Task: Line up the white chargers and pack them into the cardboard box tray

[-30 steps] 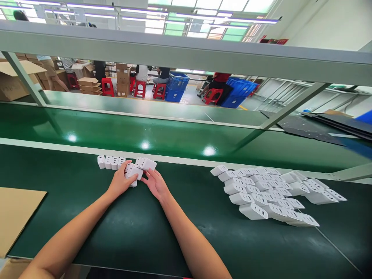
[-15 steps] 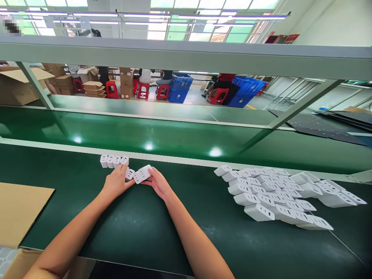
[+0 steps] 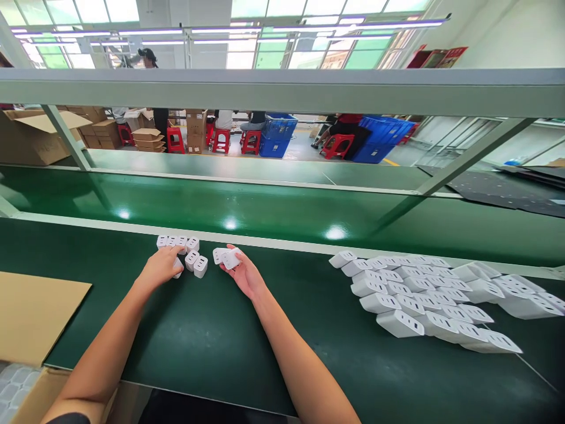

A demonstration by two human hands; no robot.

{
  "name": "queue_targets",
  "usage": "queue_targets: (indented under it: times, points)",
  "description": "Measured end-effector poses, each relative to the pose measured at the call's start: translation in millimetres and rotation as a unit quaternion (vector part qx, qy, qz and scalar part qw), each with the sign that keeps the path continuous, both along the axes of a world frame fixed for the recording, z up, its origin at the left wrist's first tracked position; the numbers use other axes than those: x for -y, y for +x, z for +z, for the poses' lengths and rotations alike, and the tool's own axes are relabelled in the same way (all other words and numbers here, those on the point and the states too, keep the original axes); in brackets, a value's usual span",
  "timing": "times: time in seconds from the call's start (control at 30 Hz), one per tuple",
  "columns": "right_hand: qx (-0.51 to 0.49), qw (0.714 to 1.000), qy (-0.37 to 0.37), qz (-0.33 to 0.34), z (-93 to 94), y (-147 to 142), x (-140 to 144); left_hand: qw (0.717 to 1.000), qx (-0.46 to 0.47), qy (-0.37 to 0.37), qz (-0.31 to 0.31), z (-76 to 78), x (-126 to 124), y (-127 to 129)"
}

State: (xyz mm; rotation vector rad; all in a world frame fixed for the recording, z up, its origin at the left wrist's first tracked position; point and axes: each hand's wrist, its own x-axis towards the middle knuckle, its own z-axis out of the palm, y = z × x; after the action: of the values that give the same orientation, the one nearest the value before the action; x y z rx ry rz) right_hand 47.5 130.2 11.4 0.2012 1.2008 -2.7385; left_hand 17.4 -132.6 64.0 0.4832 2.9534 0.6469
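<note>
Small white plug adapters stand on the dark green bench. A row of several adapters [image 3: 177, 242] stands near the bench's far edge. Just in front of it, my left hand [image 3: 161, 266] rests its fingers on an adapter [image 3: 178, 266], with two more adapters [image 3: 196, 262] standing right beside it. My right hand [image 3: 244, 274] holds two adapters [image 3: 226, 257] at the fingertips, palm turned up, a little right of the left hand. A big heap of white adapters [image 3: 424, 294] lies flat on the bench to the right.
A brown cardboard sheet [image 3: 33, 312] lies at the left, with a carton and a clear tray [image 3: 13, 386] below it. Behind the bench runs a glossy green conveyor [image 3: 265, 206] under a grey shelf beam [image 3: 282, 91]. People sit on red stools beyond, among blue crates.
My hands have drawn apart. The left hand set adapters down in a second row in front of the first one; the right hand keeps two adapters.
</note>
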Motion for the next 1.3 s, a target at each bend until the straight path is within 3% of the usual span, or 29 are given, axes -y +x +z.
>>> queue_targets:
  times: [0.43, 0.6, 0.8, 0.93, 1.07, 1.2, 1.3]
  points:
    - [0.007, 1.0, 0.005, 0.028, -3.8, -1.6, 3.1, 0.989, 0.039, 0.071, -0.123, 4.5, -12.1, 2.4]
    - [0.01, 0.999, 0.002, 0.03, -3.0, -0.9, 3.8, 0.989, 0.036, 0.065, -0.131, 1.9, -12.4, -0.3]
    - [0.017, 1.0, -0.002, 0.011, -0.6, -2.1, 3.0, 0.993, -0.022, 0.044, -0.103, 0.7, -16.1, -1.5]
    - [0.021, 1.0, 0.0, 0.005, 0.9, -3.6, 1.5, 0.982, -0.06, 0.055, -0.17, 1.8, -28.9, 5.1]
    - [0.018, 1.0, 0.005, 0.013, -0.1, -5.5, -4.8, 0.959, -0.119, 0.06, -0.249, -14.9, -39.9, 7.4]
    - [0.026, 0.999, 0.02, -0.002, -2.2, -11.5, -17.5, 0.958, -0.172, -0.013, -0.229, -35.1, -43.3, 1.1]
    - [0.028, 0.999, 0.015, -0.014, -0.2, -14.0, -26.2, 0.958, -0.184, -0.037, -0.217, -39.0, -43.9, -1.1]
